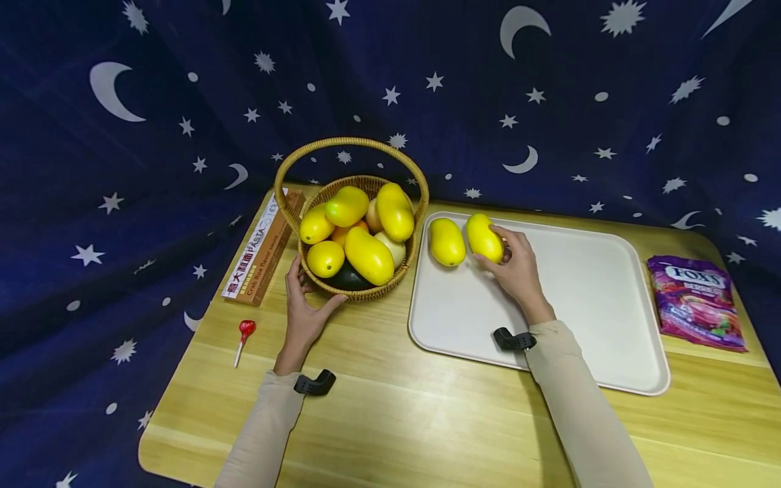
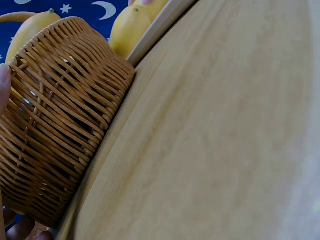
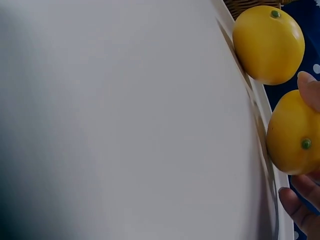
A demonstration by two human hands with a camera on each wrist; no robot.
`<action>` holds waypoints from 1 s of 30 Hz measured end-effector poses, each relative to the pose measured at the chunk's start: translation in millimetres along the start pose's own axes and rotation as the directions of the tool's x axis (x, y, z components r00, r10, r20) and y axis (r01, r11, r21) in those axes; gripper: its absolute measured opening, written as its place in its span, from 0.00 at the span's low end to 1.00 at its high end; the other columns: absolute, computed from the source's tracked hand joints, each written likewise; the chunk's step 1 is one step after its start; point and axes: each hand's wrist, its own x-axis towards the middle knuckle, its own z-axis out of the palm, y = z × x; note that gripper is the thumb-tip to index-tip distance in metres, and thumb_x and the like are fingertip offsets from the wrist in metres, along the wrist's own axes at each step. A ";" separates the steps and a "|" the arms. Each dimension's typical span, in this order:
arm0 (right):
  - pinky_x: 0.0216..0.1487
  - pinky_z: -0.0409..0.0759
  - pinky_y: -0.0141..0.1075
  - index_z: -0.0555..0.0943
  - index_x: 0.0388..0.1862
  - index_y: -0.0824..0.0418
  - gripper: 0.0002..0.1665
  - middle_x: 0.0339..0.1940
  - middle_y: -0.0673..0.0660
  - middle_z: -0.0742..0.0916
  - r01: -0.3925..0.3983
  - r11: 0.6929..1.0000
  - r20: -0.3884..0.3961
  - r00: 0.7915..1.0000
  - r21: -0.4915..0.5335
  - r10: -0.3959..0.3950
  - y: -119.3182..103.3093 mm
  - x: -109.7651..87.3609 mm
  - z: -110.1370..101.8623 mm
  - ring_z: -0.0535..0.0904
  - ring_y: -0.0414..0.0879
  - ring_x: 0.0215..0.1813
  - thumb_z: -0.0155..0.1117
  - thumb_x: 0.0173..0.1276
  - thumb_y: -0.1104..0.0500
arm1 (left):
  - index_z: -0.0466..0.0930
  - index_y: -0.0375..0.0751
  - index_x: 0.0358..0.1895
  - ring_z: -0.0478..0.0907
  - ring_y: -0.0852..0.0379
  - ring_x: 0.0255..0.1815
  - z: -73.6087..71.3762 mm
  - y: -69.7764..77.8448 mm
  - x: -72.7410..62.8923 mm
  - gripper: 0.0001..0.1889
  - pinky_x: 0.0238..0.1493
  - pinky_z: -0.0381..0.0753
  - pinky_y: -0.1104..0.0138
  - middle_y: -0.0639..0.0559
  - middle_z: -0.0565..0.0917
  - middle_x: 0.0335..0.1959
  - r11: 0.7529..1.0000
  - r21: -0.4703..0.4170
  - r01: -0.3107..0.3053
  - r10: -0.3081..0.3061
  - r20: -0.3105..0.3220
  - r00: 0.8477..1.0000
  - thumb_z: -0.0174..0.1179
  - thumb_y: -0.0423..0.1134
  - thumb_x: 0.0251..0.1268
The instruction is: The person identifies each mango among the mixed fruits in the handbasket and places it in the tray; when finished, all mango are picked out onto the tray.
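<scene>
A wicker basket (image 1: 410, 261) with a tall arched handle holds several yellow mangoes (image 1: 369, 255), a dark green fruit (image 1: 348, 278) and some paler round ones, partly hidden. My left hand (image 1: 304, 324) grips the basket's near left side, thumb and fingers spread around its wall; the woven wall (image 2: 65, 115) fills much of the left wrist view. On the white tray (image 1: 579, 305), my right hand (image 1: 518, 268) holds one yellow mango (image 1: 483, 237) between thumb and fingers near the far left corner. Just left of it lies another mango (image 1: 447, 242).
Left of the basket lies a pasta box (image 1: 259, 254), with a red lollipop (image 1: 247, 330) nearer the front. A purple candy bag (image 1: 697, 301) sits right of the tray. Behind the wooden table (image 1: 390, 413) hangs a dark blue star-patterned cloth (image 1: 457, 135).
</scene>
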 end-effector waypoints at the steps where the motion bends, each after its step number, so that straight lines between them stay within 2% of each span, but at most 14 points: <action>1: 0.42 0.65 0.30 0.73 0.68 0.56 0.41 0.55 0.65 0.75 0.001 1.000 0.003 1.000 -0.005 -0.001 0.0 0.5 0.4 0.70 0.50 0.44 0.78 0.56 0.55 | 0.44 0.34 0.77 0.64 0.38 0.62 -0.1 0.0 -0.2 0.56 0.53 0.64 0.44 0.32 0.56 0.71 1.000 0.000 0.004 -0.004 0.000 1.000 0.75 0.31 0.49; 5: 0.41 0.64 0.32 0.71 0.70 0.56 0.42 0.53 0.65 0.75 -0.008 1.000 0.011 1.000 -0.013 0.008 -0.6 2.0 0.9 0.68 0.49 0.41 0.77 0.57 0.54 | 0.44 0.33 0.77 0.64 0.37 0.62 0.2 0.0 -0.1 0.56 0.53 0.64 0.42 0.31 0.56 0.71 1.000 -0.008 0.000 0.000 0.001 1.000 0.75 0.28 0.48; 8: 0.41 0.64 0.34 0.70 0.71 0.56 0.42 0.53 0.65 0.75 -0.013 1.000 0.023 1.000 -0.017 0.013 -0.4 2.3 0.6 0.66 0.50 0.41 0.76 0.58 0.54 | 0.44 0.44 0.79 0.65 0.40 0.62 0.8 -16.5 0.4 0.57 0.53 0.66 0.46 0.37 0.57 0.71 1.000 -0.002 -0.008 0.008 -0.003 1.000 0.76 0.32 0.49; 12: 0.46 0.65 0.38 0.68 0.72 0.57 0.44 0.57 0.67 0.74 0.005 1.000 0.054 0.999 -0.020 -0.004 0.0 1.7 0.0 0.67 0.53 0.48 0.76 0.58 0.54 | 0.45 0.57 0.79 0.66 0.46 0.62 1.0 -38.7 0.6 0.58 0.53 0.67 0.53 0.46 0.59 0.72 1.000 0.016 -0.011 0.011 -0.009 1.000 0.77 0.43 0.49; 16: 0.50 0.66 0.42 0.66 0.74 0.56 0.46 0.60 0.67 0.73 0.007 1.000 0.076 0.997 -0.009 -0.006 -0.1 1.1 -0.1 0.66 0.55 0.54 0.75 0.59 0.55 | 0.45 0.57 0.79 0.66 0.46 0.61 0.6 -38.5 0.4 0.58 0.53 0.67 0.53 0.46 0.59 0.71 1.000 0.018 -0.010 0.010 -0.011 1.000 0.77 0.43 0.48; 27: 0.47 0.62 0.39 0.63 0.76 0.54 0.48 0.61 0.67 0.72 0.005 1.000 0.105 0.994 0.006 -0.006 -0.3 0.8 0.4 0.64 0.54 0.51 0.74 0.59 0.57 | 0.45 0.56 0.79 0.66 0.48 0.60 1.3 -39.6 1.2 0.58 0.52 0.68 0.55 0.45 0.59 0.71 1.000 0.023 -0.006 0.006 -0.018 1.000 0.78 0.40 0.47; 30: 0.46 0.62 0.39 0.62 0.77 0.54 0.48 0.61 0.67 0.71 0.007 1.000 0.103 0.995 0.002 -0.007 -0.2 0.1 0.1 0.64 0.53 0.50 0.74 0.59 0.57 | 0.45 0.53 0.79 0.66 0.46 0.60 1.7 -38.4 1.6 0.59 0.52 0.68 0.53 0.42 0.60 0.70 1.000 0.022 0.004 -0.004 -0.018 1.000 0.78 0.35 0.46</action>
